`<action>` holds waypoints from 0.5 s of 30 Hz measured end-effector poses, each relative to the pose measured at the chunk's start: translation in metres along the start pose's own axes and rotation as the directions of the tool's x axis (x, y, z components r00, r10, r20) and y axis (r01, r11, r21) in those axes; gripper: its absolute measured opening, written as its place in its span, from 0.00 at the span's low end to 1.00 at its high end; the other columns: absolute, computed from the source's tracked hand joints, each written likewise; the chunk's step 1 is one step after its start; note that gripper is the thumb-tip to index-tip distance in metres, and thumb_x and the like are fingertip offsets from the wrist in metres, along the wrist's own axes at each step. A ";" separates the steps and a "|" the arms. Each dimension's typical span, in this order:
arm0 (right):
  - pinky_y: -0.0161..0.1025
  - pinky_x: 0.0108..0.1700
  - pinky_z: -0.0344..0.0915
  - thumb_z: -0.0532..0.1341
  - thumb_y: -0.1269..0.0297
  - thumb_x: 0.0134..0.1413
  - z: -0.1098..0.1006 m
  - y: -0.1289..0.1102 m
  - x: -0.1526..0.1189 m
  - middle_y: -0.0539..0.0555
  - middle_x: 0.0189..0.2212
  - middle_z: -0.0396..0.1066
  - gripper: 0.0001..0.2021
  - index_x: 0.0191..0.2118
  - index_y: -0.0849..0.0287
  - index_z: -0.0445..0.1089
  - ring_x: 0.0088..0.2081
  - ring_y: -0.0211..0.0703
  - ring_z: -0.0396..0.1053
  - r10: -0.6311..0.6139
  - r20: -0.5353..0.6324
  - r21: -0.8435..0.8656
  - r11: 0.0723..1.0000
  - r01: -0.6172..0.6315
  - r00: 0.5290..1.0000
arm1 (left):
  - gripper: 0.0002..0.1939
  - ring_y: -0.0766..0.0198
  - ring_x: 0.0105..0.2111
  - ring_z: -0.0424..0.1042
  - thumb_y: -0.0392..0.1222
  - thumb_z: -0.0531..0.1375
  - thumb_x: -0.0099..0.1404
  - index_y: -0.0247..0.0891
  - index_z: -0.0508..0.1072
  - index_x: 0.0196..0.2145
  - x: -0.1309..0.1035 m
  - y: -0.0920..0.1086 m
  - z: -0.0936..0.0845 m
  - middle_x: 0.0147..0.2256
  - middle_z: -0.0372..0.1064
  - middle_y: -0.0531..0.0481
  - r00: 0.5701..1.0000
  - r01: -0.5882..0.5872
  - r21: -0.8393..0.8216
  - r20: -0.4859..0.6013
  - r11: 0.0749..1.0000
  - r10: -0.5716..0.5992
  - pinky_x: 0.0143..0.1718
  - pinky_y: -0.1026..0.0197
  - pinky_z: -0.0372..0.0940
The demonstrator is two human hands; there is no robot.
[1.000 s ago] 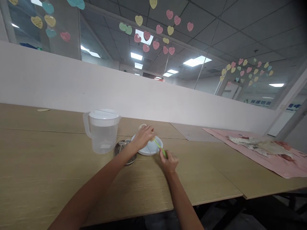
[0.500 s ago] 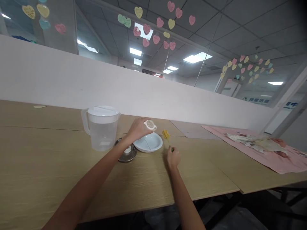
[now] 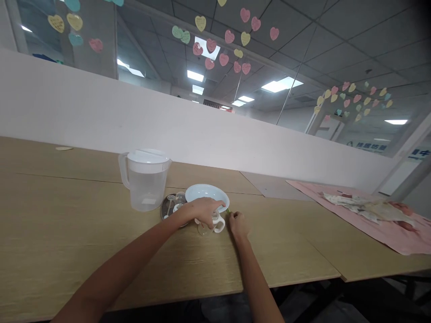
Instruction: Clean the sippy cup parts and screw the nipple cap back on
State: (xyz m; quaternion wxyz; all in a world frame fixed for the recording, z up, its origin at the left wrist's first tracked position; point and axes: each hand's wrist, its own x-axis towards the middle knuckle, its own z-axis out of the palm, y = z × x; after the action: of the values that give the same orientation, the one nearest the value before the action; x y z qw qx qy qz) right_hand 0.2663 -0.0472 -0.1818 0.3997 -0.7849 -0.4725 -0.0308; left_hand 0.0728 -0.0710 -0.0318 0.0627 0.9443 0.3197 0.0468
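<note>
Gripping clear handled cup, left hand

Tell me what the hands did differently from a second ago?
The left hand brought the small clear cup down from above the white bowl and set it on the table nearer the person. The right hand pulled the green brush back out of the bowl and lowered it; its yellow tip is now hidden. The jug and metal dish stayed put.

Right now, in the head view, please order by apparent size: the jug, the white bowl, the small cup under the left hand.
1. jug
2. white bowl
3. small cup, partly hidden by the left hand
</note>
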 end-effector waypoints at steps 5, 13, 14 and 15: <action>0.36 0.24 0.49 0.51 0.62 0.56 -0.003 -0.007 -0.001 0.57 0.22 0.72 0.15 0.24 0.58 0.70 0.20 0.40 0.63 -0.026 -0.096 0.013 1.000 0.027 0.995 | 0.44 0.53 0.49 0.70 0.50 0.68 0.46 0.44 0.59 0.59 0.002 -0.026 -0.010 0.52 0.68 0.46 0.994 0.018 -0.111 0.107 0.994 -0.006 0.44 0.61 0.64; 0.33 0.26 0.51 0.48 0.48 0.60 -0.004 -0.019 -0.009 0.50 0.18 0.68 0.23 0.33 0.58 0.73 0.21 0.38 0.62 -0.295 -0.092 0.172 0.936 0.307 0.951 | 0.12 0.56 0.40 0.72 0.37 0.54 0.60 0.33 0.74 0.40 -0.005 -0.089 -0.032 0.40 0.75 0.39 0.898 0.430 0.082 -0.143 0.899 -0.416 0.41 0.60 0.64; 0.33 0.26 0.52 0.48 0.46 0.59 -0.004 -0.020 -0.010 0.50 0.18 0.68 0.25 0.33 0.59 0.74 0.21 0.38 0.62 -0.319 -0.089 0.194 0.923 0.331 0.943 | 0.10 0.54 0.38 0.73 0.36 0.56 0.58 0.32 0.76 0.35 -0.007 -0.096 -0.029 0.36 0.75 0.37 0.886 0.463 0.116 -0.094 0.879 -0.454 0.39 0.59 0.65; 0.33 0.26 0.53 0.48 0.45 0.59 -0.003 -0.020 -0.012 0.50 0.19 0.69 0.25 0.33 0.59 0.74 0.21 0.38 0.62 -0.344 -0.088 0.217 0.909 0.355 0.935 | 0.07 0.53 0.35 0.74 0.35 0.58 0.54 0.31 0.76 0.30 -0.008 -0.103 -0.025 0.32 0.75 0.37 0.874 0.486 0.134 -0.047 0.864 -0.484 0.37 0.58 0.65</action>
State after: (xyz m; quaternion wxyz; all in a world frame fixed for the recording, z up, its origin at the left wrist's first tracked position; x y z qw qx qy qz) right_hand 0.2455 -0.0531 -0.1723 0.4869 -0.6354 -0.5958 -0.0658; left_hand 0.0021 0.0074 -0.0230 0.0032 0.8354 0.5495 0.0123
